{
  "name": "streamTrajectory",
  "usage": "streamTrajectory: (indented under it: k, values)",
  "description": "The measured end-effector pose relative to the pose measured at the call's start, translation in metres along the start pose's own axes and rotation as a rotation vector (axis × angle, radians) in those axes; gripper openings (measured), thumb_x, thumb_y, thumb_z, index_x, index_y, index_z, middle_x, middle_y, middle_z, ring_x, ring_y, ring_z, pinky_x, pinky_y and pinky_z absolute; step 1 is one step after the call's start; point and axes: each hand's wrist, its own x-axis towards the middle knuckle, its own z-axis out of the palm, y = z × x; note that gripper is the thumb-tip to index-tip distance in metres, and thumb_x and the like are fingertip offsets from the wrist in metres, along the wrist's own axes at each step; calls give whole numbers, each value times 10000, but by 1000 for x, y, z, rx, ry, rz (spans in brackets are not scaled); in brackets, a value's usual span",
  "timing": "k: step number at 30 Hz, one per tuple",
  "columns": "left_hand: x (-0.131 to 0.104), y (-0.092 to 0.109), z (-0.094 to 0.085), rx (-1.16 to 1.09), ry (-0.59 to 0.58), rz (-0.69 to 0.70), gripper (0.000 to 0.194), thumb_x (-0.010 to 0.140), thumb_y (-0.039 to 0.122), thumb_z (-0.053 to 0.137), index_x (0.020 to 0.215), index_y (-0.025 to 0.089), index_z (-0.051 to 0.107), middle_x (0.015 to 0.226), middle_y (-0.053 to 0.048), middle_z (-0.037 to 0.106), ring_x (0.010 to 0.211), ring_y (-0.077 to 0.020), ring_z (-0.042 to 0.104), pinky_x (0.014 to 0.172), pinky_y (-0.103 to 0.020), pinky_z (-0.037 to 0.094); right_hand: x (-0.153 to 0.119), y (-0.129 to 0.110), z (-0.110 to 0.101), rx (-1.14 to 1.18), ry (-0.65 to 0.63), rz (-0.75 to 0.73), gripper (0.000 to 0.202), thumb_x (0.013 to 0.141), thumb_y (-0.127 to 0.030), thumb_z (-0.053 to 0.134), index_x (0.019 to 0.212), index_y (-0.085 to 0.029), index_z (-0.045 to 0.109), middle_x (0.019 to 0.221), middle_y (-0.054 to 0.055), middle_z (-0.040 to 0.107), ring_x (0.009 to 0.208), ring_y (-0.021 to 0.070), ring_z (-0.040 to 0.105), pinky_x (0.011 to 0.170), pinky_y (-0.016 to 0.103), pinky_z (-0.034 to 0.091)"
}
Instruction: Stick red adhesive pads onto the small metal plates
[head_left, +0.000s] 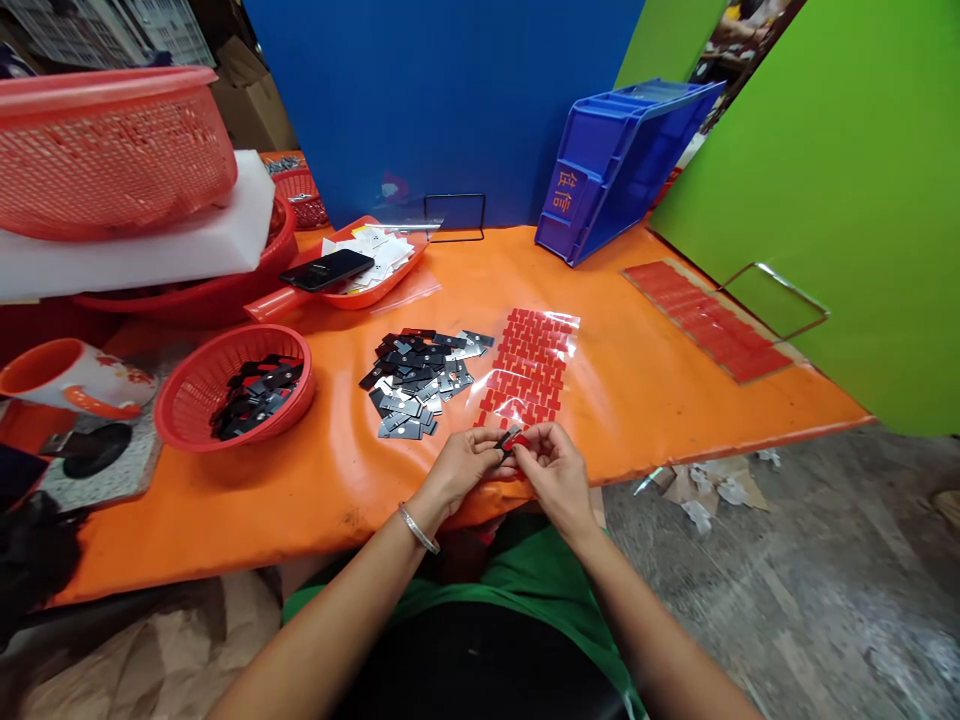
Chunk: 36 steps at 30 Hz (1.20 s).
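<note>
At the table's front edge my left hand (463, 468) is closed on a small dark flat plate (507, 440). My right hand (556, 474) meets it there, its thumb and fingertips pinching a small red sticker (522, 440) against the plate. The fingers partly hide both pieces. Just beyond the hands lies a clear sheet of red stickers (529, 365), cut in T-like shapes. To its left is a loose pile of dark and shiny flat plates (420, 375).
Left of the pile, a red basket (300, 400) holds similar plates. Behind it, a phone (330, 269) rests on an orange scoop (274, 303) with white papers. A blue crate (562, 185) leans at the back. Another red sheet (705, 315) lies right; a mug (101, 375) stands left.
</note>
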Motion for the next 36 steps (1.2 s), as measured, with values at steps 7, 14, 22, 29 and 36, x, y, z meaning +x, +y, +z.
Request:
streamTrajectory:
  k: [7,14,22,29,36]
  values:
    - [-1,-1,1,24,-8,11,199,760,-33,554,920,71,610,754,-87,716,657,-141,697,728,-245,559,-1,2,2,-21,21,8,187,747,-338,654,795,-213,523,675,-29,517,554,116,485,506,238,451]
    - [-1,-2,0,29,-16,20,202,774,-35,529,929,73,601,754,-80,713,647,-128,693,714,-225,558,1,3,3,-36,31,17,184,741,-339,646,793,-218,518,657,-34,510,539,119,489,501,246,461]
    - [2,-6,-2,-4,-30,38,207,736,-21,577,914,83,599,797,-84,715,669,-142,692,725,-270,567,1,4,3,-64,32,17,175,744,-332,636,793,-218,513,657,-36,504,532,117,486,505,248,468]
    - [0,-4,-2,12,-35,38,203,735,37,646,932,76,618,782,-89,713,693,-150,695,758,-267,557,0,4,4,-52,34,22,153,760,-314,626,799,-219,512,656,-38,501,513,109,471,477,236,458]
    - [1,-8,4,28,64,68,154,730,105,689,871,83,631,689,-51,697,594,-131,671,713,-273,562,-1,0,5,-57,43,20,144,766,-304,635,798,-221,521,626,-43,496,509,114,487,481,242,469]
